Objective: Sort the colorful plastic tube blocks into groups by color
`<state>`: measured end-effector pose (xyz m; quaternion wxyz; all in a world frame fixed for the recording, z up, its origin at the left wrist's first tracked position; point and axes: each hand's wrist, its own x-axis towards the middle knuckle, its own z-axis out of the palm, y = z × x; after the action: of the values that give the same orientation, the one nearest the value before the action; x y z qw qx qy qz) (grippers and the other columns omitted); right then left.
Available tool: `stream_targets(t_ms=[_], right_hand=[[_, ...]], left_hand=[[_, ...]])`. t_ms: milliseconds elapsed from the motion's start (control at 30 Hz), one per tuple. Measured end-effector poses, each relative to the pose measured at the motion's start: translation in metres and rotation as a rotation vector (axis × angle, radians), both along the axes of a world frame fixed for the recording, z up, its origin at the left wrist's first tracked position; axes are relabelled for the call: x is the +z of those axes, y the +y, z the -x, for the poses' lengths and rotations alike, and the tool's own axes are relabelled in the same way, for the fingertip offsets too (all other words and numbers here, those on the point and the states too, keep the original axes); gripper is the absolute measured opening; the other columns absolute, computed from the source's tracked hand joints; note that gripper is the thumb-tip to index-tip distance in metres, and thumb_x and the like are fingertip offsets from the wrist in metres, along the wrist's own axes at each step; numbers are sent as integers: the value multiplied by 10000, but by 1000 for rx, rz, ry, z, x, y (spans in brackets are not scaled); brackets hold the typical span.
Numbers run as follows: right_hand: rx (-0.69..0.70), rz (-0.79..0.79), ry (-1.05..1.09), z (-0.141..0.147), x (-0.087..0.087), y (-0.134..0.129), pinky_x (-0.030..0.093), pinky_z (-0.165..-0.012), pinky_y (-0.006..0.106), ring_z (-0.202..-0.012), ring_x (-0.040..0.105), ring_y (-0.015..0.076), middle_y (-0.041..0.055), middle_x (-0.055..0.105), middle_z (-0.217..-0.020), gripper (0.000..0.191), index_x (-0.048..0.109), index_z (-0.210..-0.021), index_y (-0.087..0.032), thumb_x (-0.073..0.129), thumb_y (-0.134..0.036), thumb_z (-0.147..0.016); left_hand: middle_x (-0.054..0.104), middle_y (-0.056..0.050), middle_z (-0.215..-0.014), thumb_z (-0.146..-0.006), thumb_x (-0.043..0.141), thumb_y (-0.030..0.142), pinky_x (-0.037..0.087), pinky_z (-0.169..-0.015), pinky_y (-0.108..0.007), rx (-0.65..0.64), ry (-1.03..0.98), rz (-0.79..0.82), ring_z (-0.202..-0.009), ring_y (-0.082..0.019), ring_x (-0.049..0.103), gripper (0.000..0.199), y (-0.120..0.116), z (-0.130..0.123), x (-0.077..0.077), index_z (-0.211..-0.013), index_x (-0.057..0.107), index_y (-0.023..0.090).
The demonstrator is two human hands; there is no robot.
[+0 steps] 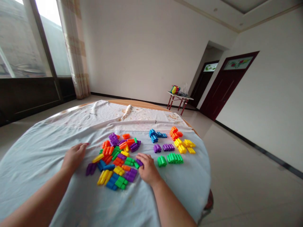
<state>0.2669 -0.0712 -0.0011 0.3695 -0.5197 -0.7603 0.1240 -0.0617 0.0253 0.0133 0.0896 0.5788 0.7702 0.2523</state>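
At the far upper left, a window [21, 37] and a checked curtain [74, 47] stand beyond your round table [47, 164], which is covered by a pale blue cloth. Your left hand [74, 156] rests left of centre, with its fingers [81, 146] close together on the cloth, holding nothing, just beside a loose heap of ribbed plastic blocks [115, 157] in mixed colours. Your right hand [148, 168] lies at the heap's lower right edge, its fingertips [141, 156] curled down by a purple block [139, 162]; you cannot tell whether they grip it. Further right, the blocks stand apart by colour: blue blocks [156, 135], purple blocks [163, 147], green blocks [171, 158], orange blocks [175, 133] and yellow blocks [183, 146]. At the upper right, a small folding table [180, 99] holds a colourful bag [175, 90], near dark red doors [224, 85].
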Motion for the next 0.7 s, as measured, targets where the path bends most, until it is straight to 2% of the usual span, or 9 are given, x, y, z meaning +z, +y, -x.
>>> stream_targets(t_ms=[167, 367, 467, 700], right_hand=[[17, 55, -28, 1, 0, 1, 407, -943, 360, -1061, 513, 202, 47, 616, -1119, 555, 625, -1106, -216, 483, 0, -615], [1, 27, -8, 0, -3, 1, 409, -932, 359, -1028, 511, 203, 47, 613, -1061, 507, 614, -1118, -225, 509, -54, -653], [1, 10, -3, -2, -2, 1, 419, -932, 351, -1030, 509, 204, 53, 598, -1073, 521, 605, -1134, -220, 517, -61, -646], [53, 45, -8, -10, -1, -3, 425, -956, 322, -1048, 502, 194, 76, 571, -1080, 519, 602, -1149, -181, 515, -49, -654]], left_hand=[[582, -109, -1247, -849, 242, 443, 438, -834, -337, 43, -22, -19, -1087, -248, 552, 519, -16, -6, 7, -1110, 618, 198], [600, -147, -1212, -833, 227, 460, 414, -881, -414, -7, 51, -24, -1108, -322, 528, 566, -30, -22, -7, -1067, 646, 159], [618, -149, -1183, -839, 178, 449, 417, -881, -388, -7, 76, 1, -1087, -306, 545, 603, -32, -23, -11, -1076, 642, 145], [605, -142, -1212, -848, 163, 455, 435, -833, -369, 2, 104, 43, -1083, -301, 552, 613, -35, -24, -8, -1111, 622, 146]])
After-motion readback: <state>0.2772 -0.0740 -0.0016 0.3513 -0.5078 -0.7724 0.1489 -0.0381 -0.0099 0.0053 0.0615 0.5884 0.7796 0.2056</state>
